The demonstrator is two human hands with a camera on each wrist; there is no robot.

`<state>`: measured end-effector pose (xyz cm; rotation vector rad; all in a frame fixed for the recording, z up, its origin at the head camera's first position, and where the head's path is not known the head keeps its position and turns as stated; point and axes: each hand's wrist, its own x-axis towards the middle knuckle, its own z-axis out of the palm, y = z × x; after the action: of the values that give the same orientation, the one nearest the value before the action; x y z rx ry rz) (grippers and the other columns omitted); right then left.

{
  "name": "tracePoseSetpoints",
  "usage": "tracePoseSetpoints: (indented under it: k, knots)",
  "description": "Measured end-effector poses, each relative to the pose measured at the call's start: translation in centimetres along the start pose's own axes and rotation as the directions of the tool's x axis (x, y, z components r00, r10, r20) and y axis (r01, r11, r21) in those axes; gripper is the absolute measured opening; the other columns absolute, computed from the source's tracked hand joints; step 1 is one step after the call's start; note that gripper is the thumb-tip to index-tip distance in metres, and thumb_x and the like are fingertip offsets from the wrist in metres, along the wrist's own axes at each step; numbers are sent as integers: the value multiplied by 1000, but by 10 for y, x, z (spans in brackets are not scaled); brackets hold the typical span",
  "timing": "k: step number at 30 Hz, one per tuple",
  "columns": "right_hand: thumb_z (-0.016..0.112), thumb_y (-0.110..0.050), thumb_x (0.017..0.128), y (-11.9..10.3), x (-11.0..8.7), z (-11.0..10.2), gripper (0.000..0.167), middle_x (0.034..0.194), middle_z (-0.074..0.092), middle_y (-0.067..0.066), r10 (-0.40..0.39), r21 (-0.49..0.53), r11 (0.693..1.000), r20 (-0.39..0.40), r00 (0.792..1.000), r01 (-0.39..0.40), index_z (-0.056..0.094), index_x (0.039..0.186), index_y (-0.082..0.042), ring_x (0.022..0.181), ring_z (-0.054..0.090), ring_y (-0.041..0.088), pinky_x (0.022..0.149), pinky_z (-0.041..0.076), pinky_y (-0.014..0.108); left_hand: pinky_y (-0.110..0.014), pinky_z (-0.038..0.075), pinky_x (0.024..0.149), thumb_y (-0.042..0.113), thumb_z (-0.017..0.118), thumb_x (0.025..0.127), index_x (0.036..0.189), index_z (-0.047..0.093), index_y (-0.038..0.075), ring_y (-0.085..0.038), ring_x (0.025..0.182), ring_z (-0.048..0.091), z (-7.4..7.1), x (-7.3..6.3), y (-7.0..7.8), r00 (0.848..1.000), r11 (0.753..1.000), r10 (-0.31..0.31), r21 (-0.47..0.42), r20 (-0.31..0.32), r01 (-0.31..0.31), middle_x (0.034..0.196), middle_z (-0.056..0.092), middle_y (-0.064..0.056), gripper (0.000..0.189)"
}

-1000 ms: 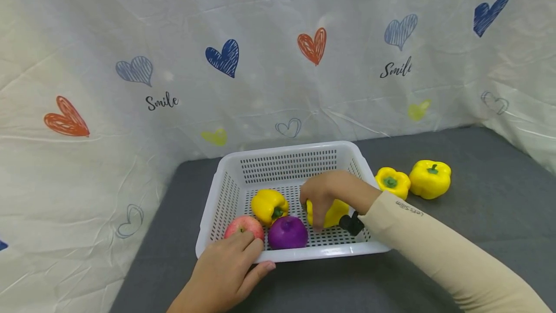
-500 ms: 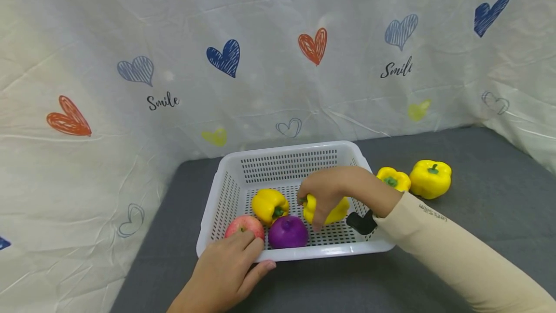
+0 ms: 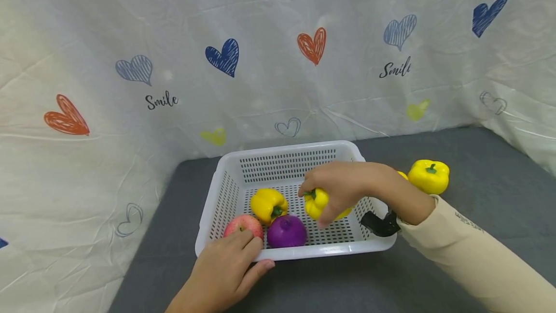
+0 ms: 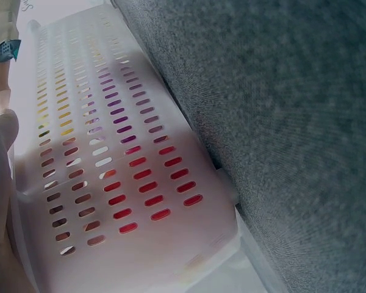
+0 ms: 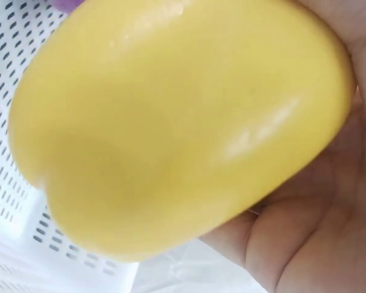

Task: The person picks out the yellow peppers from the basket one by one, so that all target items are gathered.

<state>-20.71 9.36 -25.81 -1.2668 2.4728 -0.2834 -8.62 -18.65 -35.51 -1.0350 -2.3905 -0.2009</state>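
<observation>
Yellow pepper point(image 3: 316, 205) in grasp, within the walls of the white basket point(image 3: 304, 255), is the piece being dealt with, so the work looks partway along. At the left, the left hand point(image 3: 226, 267) holds the basket's near rim, fingers hooked over it and thumb on the near side; whether its fingertips also touch the red apple point(image 3: 240, 223) cannot be told. Next come the resting pepper point(image 3: 266, 204), lying tilted behind the apple, and the purple onion point(image 3: 286, 232) – these three sit in the basket and seem settled. Further right, the right hand point(image 3: 340, 185) has thumb and fingers curled round the grasped pepper, its green stem toward the left; whether its underside touches the basket floor is unclear. Placing or lifting out, one moment cannot settle; either way, letting go is not yet done. Rightmost, outside on the grey table point(image 3: 160, 255), are a half-hidden pepper point(image 3: 403, 175) behind the forearm and an upright pepper point(image 3: 429, 177). If all belong inside, those two remain.
</observation>
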Motion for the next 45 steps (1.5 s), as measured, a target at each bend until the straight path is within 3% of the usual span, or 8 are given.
tracePoseSetpoints:
  k: [7,14,23,35,41,45]
  knots:
    - [85,-40,75,-3,-15,-2,60,104,58,-13,-49,-10,999,-71,996,48,67,129,-20,88,55,10,76,50,29,-19,21,49,53,49,102,84,45,20,-6,60,32,1,0,0,1000,1000,-10,5,14,10,77,35,9,38]
    - [85,-45,76,-3,-29,-2,65,108,57,-12,-59,48,997,-116,991,64,65,132,-21,87,55,10,72,52,26,-18,21,48,53,49,102,84,45,20,-6,60,34,1,0,0,1000,1000,1,7,-1,-1,76,35,8,38]
    - [77,-63,77,8,-41,6,73,107,55,-13,-153,96,980,-216,964,176,62,135,-20,87,53,9,71,51,27,-19,19,48,53,48,102,83,45,20,-6,59,32,0,1,0,1000,1000,3,2,-5,-3,76,34,8,38]
    - [77,-55,82,13,-58,16,81,114,54,-12,-114,177,969,-298,948,172,40,152,-37,96,54,11,73,50,30,-19,19,49,53,46,103,83,44,20,-6,59,31,0,0,1,1000,1000,3,9,-10,-3,76,34,8,39]
    - [79,-42,85,19,-67,21,65,113,55,-11,-156,183,954,-373,915,238,53,144,-34,86,56,9,67,50,28,-19,19,48,53,46,103,83,44,20,-7,60,32,0,0,1,1000,1000,5,12,-15,-5,76,34,8,39]
    - [81,-36,85,22,-73,23,59,119,57,-11,-180,193,939,-428,886,284,57,139,-31,89,57,9,69,51,29,-19,19,49,53,46,103,83,44,19,-7,60,32,1,-1,1,1000,1000,6,12,-18,-5,76,34,8,39]
